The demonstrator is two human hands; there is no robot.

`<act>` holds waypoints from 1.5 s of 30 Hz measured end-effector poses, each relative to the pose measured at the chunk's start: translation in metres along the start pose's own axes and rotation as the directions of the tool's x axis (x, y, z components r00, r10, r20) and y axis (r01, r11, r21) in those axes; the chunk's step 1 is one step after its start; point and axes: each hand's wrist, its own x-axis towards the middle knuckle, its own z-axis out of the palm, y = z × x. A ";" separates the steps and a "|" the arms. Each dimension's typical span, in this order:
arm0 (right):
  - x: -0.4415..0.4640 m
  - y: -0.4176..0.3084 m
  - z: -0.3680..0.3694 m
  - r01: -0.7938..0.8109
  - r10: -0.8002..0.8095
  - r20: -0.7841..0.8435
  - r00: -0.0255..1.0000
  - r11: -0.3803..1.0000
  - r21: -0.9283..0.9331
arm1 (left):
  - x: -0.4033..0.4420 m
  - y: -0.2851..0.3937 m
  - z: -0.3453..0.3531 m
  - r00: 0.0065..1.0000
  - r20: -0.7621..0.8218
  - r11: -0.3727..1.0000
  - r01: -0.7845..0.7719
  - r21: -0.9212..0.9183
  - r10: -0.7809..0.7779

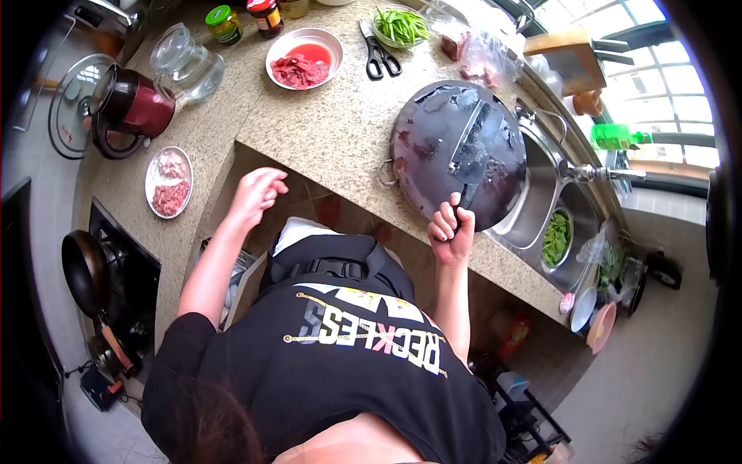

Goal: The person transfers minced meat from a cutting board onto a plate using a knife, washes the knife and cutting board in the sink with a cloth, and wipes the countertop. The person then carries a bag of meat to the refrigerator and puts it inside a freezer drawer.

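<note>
Wrapped round the handle of a broad, flat-bladed cleaver (474, 143) is my right hand (451, 230), at the counter's front edge. The blade lies over a large dark round pan (421, 147), which seems to be bottom up, with worn patches and a metal loop handle at its left. Away from any object, my left hand (259, 197) hangs in front of the counter edge, its fingers curled in and nothing visible in them.
The counter (309, 127) holds a bowl of red meat (300, 71), a plate of minced meat (169, 197), scissors (380, 60), green beans (402, 28), a water jug (193, 66) and a kettle (139, 100). A sink (537, 232) is right of the pan; a stove (127, 271) is left.
</note>
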 end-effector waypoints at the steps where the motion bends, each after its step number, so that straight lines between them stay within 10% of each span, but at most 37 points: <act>1: -0.002 0.003 0.000 0.012 -0.012 -0.005 1.000 1.000 -0.013 | 0.010 0.004 0.020 0.998 0.058 0.997 -0.042 0.060 0.038; 12: 0.007 0.045 0.030 -0.061 0.067 0.016 0.998 0.970 -0.237 | 0.040 0.006 0.198 0.826 0.432 0.845 -0.486 0.220 0.363; 24: 0.029 0.060 0.038 -0.271 0.280 -0.016 0.960 0.910 -0.313 | 0.041 0.023 0.123 0.977 0.105 0.918 -0.133 -0.374 0.184; 27: 0.036 0.057 0.040 -0.322 0.344 -0.002 0.939 0.878 -0.354 | 0.029 0.021 0.068 0.914 -0.180 0.911 -0.389 -0.137 0.364; 30: 0.038 0.057 0.036 -0.355 0.379 -0.005 0.925 0.862 -0.363 | 0.020 0.004 -0.017 0.568 -0.433 0.715 -0.549 0.434 0.700; 33: 0.038 0.057 0.034 -0.387 0.401 -0.042 0.915 0.845 -0.369 | -0.008 0.003 -0.100 0.277 -0.596 0.654 -0.395 0.645 0.754; 35: 0.039 0.055 0.032 -0.408 0.419 -0.056 0.906 0.832 -0.376 | -0.029 0.005 -0.149 -0.010 -0.432 0.431 -0.049 0.901 0.902; 37: 0.041 0.057 0.032 -0.422 0.430 -0.069 0.900 0.820 -0.388 | -0.035 -0.005 -0.194 0.002 -0.567 0.566 0.043 0.823 0.824; 45: 0.045 0.064 0.045 -0.406 0.401 -0.119 0.908 0.775 -0.484 | -0.042 -0.032 -0.231 0.187 -0.462 0.375 0.367 0.851 0.867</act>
